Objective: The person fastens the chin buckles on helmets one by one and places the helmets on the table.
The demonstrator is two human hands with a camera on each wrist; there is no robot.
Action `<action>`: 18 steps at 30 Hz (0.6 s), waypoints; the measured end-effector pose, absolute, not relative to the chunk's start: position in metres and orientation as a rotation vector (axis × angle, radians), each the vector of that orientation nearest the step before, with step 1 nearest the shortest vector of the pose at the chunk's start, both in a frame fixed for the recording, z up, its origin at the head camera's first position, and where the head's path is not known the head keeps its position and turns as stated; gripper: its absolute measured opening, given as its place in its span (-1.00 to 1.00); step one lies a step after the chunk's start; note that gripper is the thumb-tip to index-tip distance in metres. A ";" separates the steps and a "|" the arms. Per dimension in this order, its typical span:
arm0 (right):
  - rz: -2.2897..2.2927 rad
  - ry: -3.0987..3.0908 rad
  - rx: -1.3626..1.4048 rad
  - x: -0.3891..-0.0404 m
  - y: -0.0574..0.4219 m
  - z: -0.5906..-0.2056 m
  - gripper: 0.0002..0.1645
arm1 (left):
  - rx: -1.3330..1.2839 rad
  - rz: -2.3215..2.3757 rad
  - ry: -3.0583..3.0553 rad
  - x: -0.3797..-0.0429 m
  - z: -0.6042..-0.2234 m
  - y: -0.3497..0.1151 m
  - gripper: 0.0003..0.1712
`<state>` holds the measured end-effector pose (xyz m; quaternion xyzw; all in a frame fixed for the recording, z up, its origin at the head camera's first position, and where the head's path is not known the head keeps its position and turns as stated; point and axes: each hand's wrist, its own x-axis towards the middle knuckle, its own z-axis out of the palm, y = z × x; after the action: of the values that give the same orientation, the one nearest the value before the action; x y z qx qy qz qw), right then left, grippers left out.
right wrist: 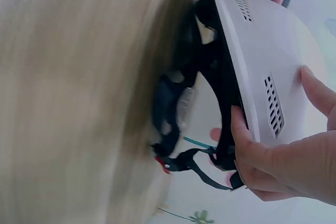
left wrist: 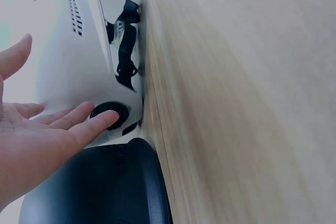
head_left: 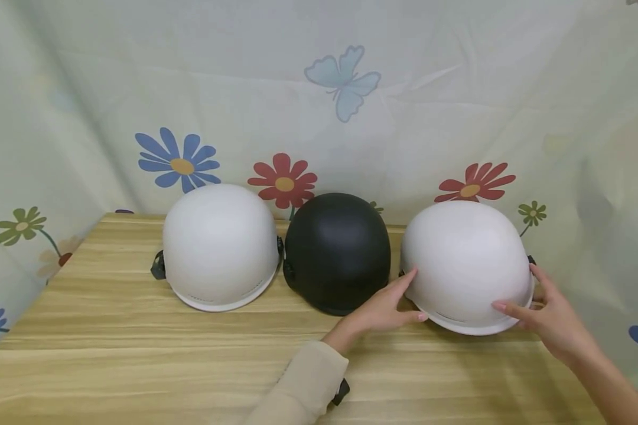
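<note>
A white helmet stands at the right end of a row, shell up, with vent slots along its side. My right hand grips its right rim; in the right wrist view the thumb lies on the shell and fingers go under the edge. Black chin straps hang below that rim, which is tilted up from the table. My left hand reaches to the helmet's left side, fingers extended beside the round black side knob. Whether its fingertips press the shell is hard to tell.
A black helmet stands in the middle, close to my left hand. Another white helmet is at the left, with a black buckle beside it. All are on a wood-grain table before a flower-printed curtain.
</note>
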<state>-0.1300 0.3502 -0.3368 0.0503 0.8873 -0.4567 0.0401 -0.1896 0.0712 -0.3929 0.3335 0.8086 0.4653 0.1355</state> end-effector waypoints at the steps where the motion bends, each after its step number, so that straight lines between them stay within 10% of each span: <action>1: -1.422 2.701 0.167 -0.130 0.351 -0.340 0.24 | 0.959 1.348 2.341 -0.189 -0.393 0.072 -0.05; 18: -1.878 2.376 0.203 -0.136 0.349 -0.383 0.31 | 0.890 1.258 2.383 -0.193 -0.398 0.077 -0.10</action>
<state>-0.1363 0.3491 -0.3830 0.0668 0.7816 -0.6179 0.0531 -0.1934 0.0773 -0.3981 0.3101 0.8302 0.4380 0.1512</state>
